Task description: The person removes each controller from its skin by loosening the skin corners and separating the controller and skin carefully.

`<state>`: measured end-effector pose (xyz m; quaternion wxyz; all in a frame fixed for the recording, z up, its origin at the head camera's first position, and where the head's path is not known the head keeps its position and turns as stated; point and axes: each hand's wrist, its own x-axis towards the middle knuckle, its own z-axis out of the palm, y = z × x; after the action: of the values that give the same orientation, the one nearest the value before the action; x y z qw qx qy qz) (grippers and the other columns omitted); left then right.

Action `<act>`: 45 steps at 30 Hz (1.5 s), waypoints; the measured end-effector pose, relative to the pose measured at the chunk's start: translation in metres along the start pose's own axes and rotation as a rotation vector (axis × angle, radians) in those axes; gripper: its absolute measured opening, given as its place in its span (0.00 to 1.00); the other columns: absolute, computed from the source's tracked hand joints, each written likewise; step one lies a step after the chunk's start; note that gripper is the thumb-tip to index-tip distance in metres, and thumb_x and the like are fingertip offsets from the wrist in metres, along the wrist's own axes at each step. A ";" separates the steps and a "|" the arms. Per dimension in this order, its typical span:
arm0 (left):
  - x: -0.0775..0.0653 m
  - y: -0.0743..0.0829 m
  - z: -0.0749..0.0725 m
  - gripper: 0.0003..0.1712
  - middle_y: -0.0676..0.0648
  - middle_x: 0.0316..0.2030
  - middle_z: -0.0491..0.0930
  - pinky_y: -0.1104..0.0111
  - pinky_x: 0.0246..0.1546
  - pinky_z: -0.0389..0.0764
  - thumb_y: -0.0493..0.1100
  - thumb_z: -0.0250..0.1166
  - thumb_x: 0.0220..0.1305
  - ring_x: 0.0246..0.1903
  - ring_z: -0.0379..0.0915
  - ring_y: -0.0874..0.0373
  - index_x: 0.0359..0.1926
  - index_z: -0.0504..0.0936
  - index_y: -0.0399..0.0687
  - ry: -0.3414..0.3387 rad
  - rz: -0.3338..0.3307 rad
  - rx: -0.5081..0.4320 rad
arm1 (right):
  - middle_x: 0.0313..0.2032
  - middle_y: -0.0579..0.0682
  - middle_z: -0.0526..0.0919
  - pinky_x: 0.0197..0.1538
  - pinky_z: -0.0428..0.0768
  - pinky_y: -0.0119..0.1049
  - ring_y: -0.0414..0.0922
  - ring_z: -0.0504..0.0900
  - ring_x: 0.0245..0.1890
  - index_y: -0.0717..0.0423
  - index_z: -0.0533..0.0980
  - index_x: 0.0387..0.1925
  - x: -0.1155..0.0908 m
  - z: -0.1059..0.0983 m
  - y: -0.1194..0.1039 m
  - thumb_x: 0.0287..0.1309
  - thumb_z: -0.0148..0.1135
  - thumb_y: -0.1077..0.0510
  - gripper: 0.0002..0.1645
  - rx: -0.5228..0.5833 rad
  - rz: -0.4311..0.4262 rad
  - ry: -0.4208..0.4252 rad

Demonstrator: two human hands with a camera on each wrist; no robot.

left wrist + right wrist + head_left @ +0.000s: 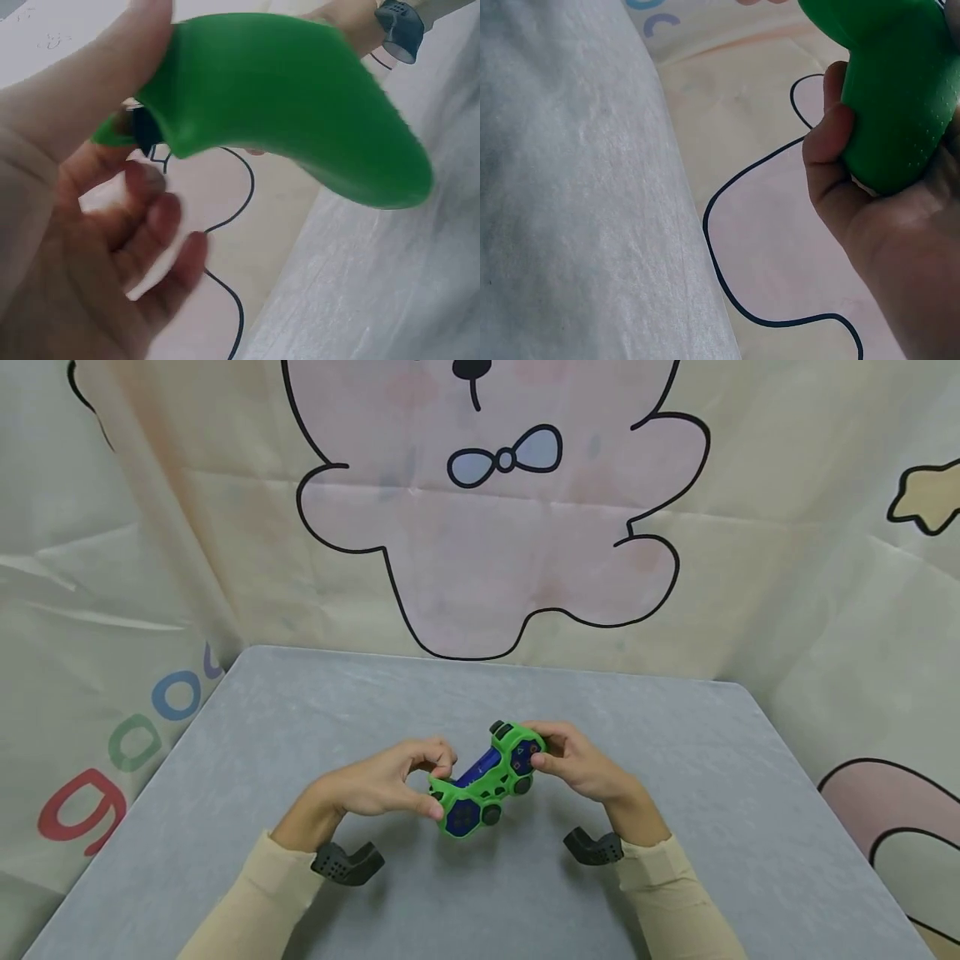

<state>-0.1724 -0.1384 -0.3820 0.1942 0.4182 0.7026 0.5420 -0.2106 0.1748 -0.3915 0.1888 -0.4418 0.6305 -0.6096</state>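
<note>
A green and dark-blue game controller (491, 791) is held tilted above the table, its right end higher in the head view and its buttons and two thumbsticks facing the camera. My right hand (581, 764) grips the right handle, thumb on the front near the buttons. At the other end, my left hand (382, 781) pinches the controller, with the thumb at the left handle and the index finger by the top edge. The left wrist view shows the smooth green underside (262, 90) and the other left fingers loosely curled, off it. Right fingers wrap the green handle (900, 112) in the right wrist view.
A grey cloth-covered table (337, 702) lies beneath both hands. Behind it hangs a pale curtain (247, 527) printed with a cartoon figure. Dark wrist-worn devices (347, 863) stick out inward from both cream sleeves (251, 897).
</note>
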 end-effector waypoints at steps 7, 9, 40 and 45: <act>0.003 -0.001 0.003 0.34 0.50 0.34 0.60 0.51 0.44 0.58 0.61 0.69 0.57 0.42 0.60 0.56 0.26 0.57 0.43 0.271 0.087 0.105 | 0.46 0.39 0.86 0.48 0.83 0.30 0.34 0.83 0.44 0.46 0.78 0.59 -0.005 0.002 -0.004 0.72 0.58 0.46 0.19 0.019 0.015 0.140; 0.004 -0.001 0.003 0.35 0.50 0.33 0.60 0.52 0.44 0.60 0.60 0.68 0.60 0.40 0.61 0.56 0.25 0.55 0.42 0.321 0.096 0.113 | 0.45 0.39 0.86 0.48 0.82 0.29 0.34 0.83 0.43 0.45 0.79 0.57 -0.005 0.004 -0.004 0.71 0.59 0.45 0.19 0.025 0.035 0.199; 0.016 0.009 0.017 0.42 0.38 0.51 0.78 0.67 0.38 0.79 0.36 0.60 0.73 0.41 0.78 0.57 0.77 0.48 0.64 0.578 0.024 0.006 | 0.44 0.37 0.84 0.45 0.79 0.29 0.35 0.80 0.40 0.54 0.66 0.64 0.020 0.047 -0.021 0.77 0.50 0.49 0.22 0.208 0.204 0.613; 0.008 0.013 0.010 0.43 0.42 0.45 0.74 0.67 0.32 0.77 0.33 0.60 0.71 0.34 0.73 0.61 0.78 0.51 0.64 0.558 0.047 0.030 | 0.47 0.38 0.83 0.50 0.81 0.29 0.34 0.82 0.45 0.58 0.60 0.69 0.020 0.047 -0.021 0.77 0.51 0.52 0.27 0.181 0.186 0.514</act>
<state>-0.1646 -0.1250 -0.3716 -0.0255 0.2719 0.7271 0.6298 -0.1781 0.1330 -0.3748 0.1163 -0.1944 0.6384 -0.7356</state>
